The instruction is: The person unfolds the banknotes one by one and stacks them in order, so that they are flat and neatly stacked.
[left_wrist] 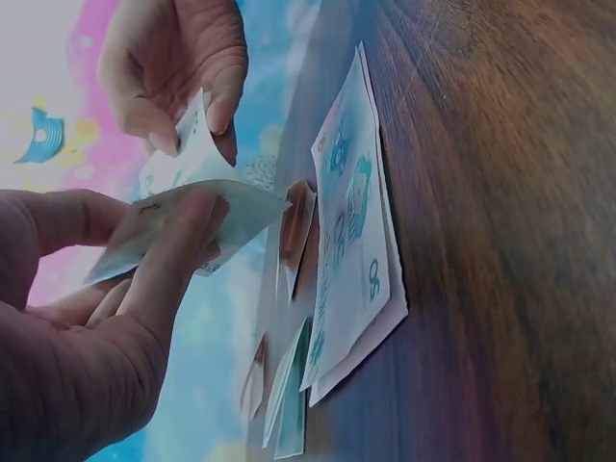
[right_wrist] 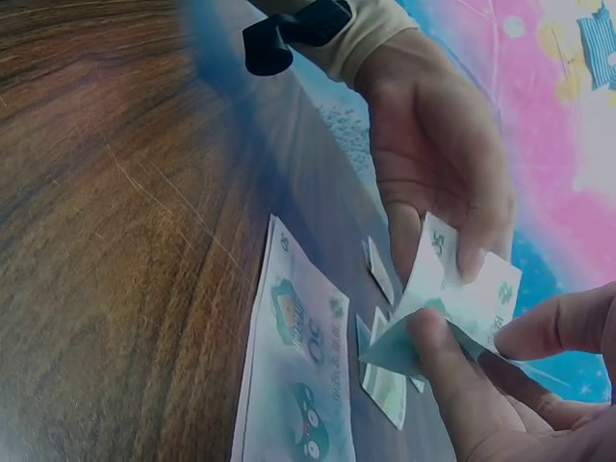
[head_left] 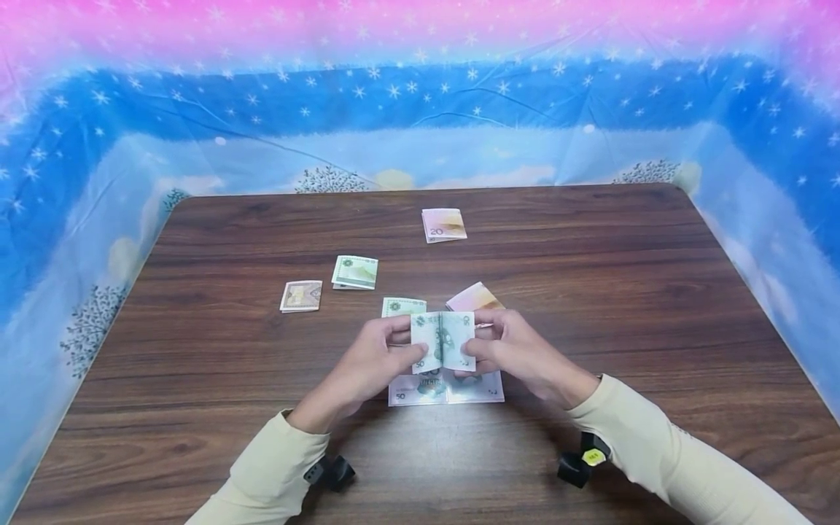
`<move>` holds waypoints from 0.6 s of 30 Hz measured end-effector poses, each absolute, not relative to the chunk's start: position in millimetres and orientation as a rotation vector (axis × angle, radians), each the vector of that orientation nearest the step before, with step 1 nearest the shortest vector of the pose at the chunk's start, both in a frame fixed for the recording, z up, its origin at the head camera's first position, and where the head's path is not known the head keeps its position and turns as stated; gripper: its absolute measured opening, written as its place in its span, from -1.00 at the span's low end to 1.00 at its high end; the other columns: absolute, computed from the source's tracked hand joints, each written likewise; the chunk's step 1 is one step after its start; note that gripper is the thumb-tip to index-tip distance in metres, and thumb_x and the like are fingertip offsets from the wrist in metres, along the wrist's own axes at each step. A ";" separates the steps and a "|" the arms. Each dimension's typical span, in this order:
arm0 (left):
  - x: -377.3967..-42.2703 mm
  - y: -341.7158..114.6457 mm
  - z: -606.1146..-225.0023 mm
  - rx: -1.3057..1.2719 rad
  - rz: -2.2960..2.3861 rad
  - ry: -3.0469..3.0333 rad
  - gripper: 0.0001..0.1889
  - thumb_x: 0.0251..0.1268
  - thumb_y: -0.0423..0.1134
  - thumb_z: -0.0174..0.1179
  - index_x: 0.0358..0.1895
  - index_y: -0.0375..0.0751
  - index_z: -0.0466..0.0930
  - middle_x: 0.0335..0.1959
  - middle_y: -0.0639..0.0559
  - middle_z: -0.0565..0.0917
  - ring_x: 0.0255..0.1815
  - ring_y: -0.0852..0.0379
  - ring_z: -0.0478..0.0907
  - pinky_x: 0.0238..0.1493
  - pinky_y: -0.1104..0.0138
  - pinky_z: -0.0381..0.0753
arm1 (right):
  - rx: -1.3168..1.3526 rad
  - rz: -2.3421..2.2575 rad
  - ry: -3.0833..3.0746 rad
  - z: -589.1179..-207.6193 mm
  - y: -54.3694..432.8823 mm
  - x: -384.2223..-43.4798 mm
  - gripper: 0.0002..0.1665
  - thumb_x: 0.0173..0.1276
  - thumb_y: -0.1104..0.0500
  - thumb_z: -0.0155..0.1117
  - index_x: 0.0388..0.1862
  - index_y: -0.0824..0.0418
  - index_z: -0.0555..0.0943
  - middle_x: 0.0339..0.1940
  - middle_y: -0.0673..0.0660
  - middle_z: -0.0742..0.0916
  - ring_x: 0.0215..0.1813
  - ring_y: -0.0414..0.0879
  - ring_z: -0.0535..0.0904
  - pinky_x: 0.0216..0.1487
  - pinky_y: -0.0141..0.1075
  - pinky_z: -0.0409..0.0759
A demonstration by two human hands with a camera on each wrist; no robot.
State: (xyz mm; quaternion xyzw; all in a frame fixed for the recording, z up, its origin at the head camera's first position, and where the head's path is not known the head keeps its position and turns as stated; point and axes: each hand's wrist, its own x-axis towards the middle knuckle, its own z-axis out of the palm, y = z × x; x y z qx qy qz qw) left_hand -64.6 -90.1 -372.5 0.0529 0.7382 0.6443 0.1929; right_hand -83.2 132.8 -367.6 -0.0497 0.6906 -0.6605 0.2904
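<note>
A small greenish banknote [head_left: 429, 332] with a crease down its middle is stretched between both hands in the head view. My left hand [head_left: 367, 364] pinches its left part, thumb in front and fingers behind. Its right part is pinched likewise by my right hand [head_left: 525, 357]. Seen from the left wrist, the held banknote [left_wrist: 207, 207] bends along the crease. Directly below, larger 50 banknotes [head_left: 420, 396] lie flat in a stack on the table, partly hidden by the hands. In the right wrist view this stack [right_wrist: 289, 356] shows at least two layers.
Beyond the hands lie a folded green banknote [head_left: 402, 306] and a folded pink one [head_left: 474, 297], both partly covered. Farther off are another green note [head_left: 355, 272], a brown note [head_left: 302, 297] and a pink 20 note [head_left: 444, 223], all folded, on the wooden table [head_left: 197, 379].
</note>
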 end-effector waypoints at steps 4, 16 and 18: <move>-63.7 -91.2 -371.9 0.140 1.794 2.142 -0.63 0.36 -0.49 0.18 0.21 -0.46 0.54 0.05 -0.33 0.70 -0.08 -0.08 0.74 -0.07 0.24 0.76 | -0.120 -1.779 1.863 -366.6 135.5 -83.3 -0.51 0.37 0.47 0.12 0.27 0.57 0.41 0.01 0.46 0.71 -0.10 0.14 0.75 -0.04 0.01 0.75; -65.5 -94.9 -375.1 0.018 1.783 2.245 -0.60 0.33 -0.53 0.20 0.23 -0.49 0.53 0.00 -0.36 0.71 -0.10 -0.10 0.75 -0.04 0.22 0.75 | -0.101 -1.752 1.955 -369.2 145.8 -86.7 -0.58 0.41 0.49 0.13 0.22 0.60 0.43 -0.01 0.47 0.72 -0.08 0.13 0.74 -0.09 -0.08 0.77; -66.0 -95.9 -375.5 0.014 1.787 2.237 -0.60 0.33 -0.53 0.19 0.23 -0.49 0.53 0.00 -0.36 0.71 -0.10 -0.10 0.75 -0.04 0.22 0.75 | -0.102 -1.755 1.951 -370.1 147.2 -87.2 -0.58 0.41 0.49 0.13 0.22 0.60 0.42 -0.01 0.47 0.72 -0.08 0.13 0.74 -0.08 -0.07 0.77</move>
